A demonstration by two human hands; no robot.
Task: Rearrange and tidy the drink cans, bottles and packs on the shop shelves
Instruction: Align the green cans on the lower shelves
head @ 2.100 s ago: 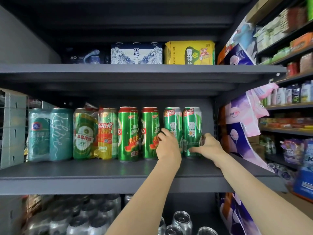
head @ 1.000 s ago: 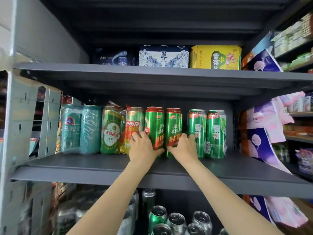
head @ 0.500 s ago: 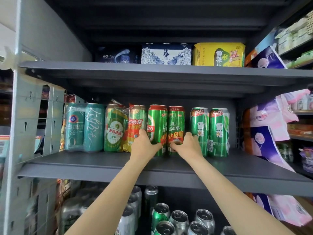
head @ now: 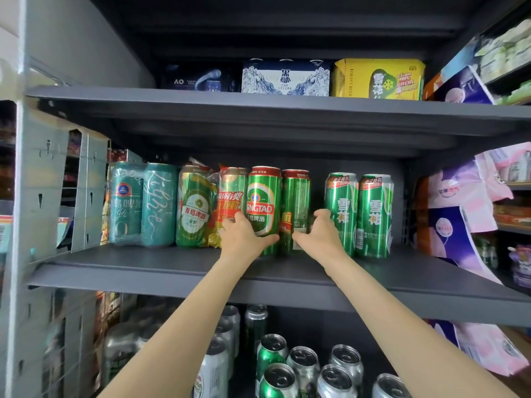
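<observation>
On the dark grey metal shelf (head: 172, 271), the left hand (head: 244, 239) wraps its fingers around a tall green Tsingtao can (head: 263, 202); the right hand (head: 319, 237) grips the neighbouring green red-rimmed can (head: 295, 202), with 2 green snowflake cans (head: 359, 214) just beside.

Both my arms reach up and forward, elbows nearly straight. My left hand (head: 244, 238) curls round a can, thumb across its front. My right hand (head: 319, 235) curls round the neighbouring can.
</observation>
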